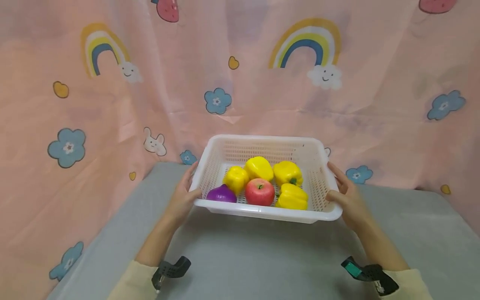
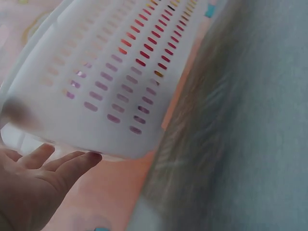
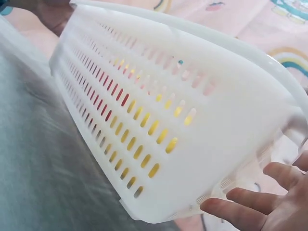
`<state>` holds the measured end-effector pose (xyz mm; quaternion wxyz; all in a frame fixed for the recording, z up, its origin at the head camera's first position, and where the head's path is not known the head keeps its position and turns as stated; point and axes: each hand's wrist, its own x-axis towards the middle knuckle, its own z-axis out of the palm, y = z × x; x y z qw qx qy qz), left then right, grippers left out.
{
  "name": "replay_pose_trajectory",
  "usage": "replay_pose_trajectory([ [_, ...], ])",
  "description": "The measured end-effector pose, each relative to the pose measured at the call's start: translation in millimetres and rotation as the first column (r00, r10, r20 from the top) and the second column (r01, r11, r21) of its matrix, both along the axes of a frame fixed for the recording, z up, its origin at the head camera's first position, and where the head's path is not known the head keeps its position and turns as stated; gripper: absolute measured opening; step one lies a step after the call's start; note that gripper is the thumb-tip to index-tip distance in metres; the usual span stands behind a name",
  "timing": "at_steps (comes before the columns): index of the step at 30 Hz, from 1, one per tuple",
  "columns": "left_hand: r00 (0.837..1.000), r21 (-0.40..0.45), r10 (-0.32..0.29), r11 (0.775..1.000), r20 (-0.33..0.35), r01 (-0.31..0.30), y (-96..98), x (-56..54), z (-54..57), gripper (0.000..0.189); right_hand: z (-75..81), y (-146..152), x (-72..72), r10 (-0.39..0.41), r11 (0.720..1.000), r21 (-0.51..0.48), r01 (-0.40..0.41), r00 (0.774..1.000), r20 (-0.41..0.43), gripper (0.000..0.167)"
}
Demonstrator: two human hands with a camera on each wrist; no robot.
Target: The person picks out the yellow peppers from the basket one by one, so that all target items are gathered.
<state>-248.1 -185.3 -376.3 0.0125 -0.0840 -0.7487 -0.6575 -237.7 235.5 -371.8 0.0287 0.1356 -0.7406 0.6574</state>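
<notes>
A white plastic basket [image 1: 262, 213] with slotted walls is held up off the grey table by both hands, tilted slightly. My left hand [image 1: 182, 200] grips its left end, thumb at the rim and fingers beneath. The right hand [image 1: 348, 200] grips the opposite end in the same way. Inside lie a purple onion [image 1: 222, 194], a red apple [image 1: 259, 192] and several yellow bell peppers [image 1: 292, 197]. In the left wrist view, fingers [image 2: 72, 166] press under the basket's end wall; in the right wrist view, fingertips [image 3: 216, 206] touch the other end.
A grey tabletop [image 1: 262, 258] spreads below the basket. Behind it hangs a pink curtain [image 1: 240, 83] printed with rainbows, flowers and clouds. Black straps [image 1: 172, 268] circle both wrists.
</notes>
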Motion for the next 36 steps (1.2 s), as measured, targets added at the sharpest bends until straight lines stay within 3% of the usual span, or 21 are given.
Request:
replay_pose_trajectory([
  [4,1.0,-0.011,-0.003,1.0,-0.027,0.002,21.4,-2.2,4.2,0.083,3.3,25,1.1,0.055,0.996,-0.073,-0.056,0.998,-0.011,0.089],
  [8,0.999,-0.007,-0.014,1.0,-0.03,0.013,42.9,-8.6,5.8,0.082,4.0,47,0.3,0.053,0.996,-0.076,-0.056,0.998,-0.037,0.087],
  [15,0.998,-0.04,-0.023,0.999,-0.063,0.02,70.0,-18.2,-2.6,0.082,-1.8,75,-2.6,0.037,0.997,-0.063,-0.038,0.999,-0.018,0.087],
  [21,0.997,-0.102,-0.026,0.995,-0.071,0.018,80.7,-20.8,-11.3,0.084,-19.4,89,-3.4,0.085,0.989,-0.119,-0.086,0.996,-0.018,0.086],
  [26,0.997,-0.145,0.001,0.989,-0.075,-0.012,82.6,-20.1,-20.0,0.081,-33.9,90,-9.4,0.093,0.992,-0.084,-0.094,0.996,-0.009,0.085],
  [31,0.997,-0.174,-0.012,0.985,-0.073,-0.001,89.1,-19.4,-27.1,0.081,-40.6,99,-10.9,0.073,0.995,-0.07,-0.074,0.997,-0.019,0.084],
  [36,0.998,-0.196,-0.029,0.98,-0.052,0.019,94.0,-18.9,-28.0,0.084,-45.0,108,-12.3,0.128,0.985,-0.109,-0.13,0.991,-0.027,0.084],
])
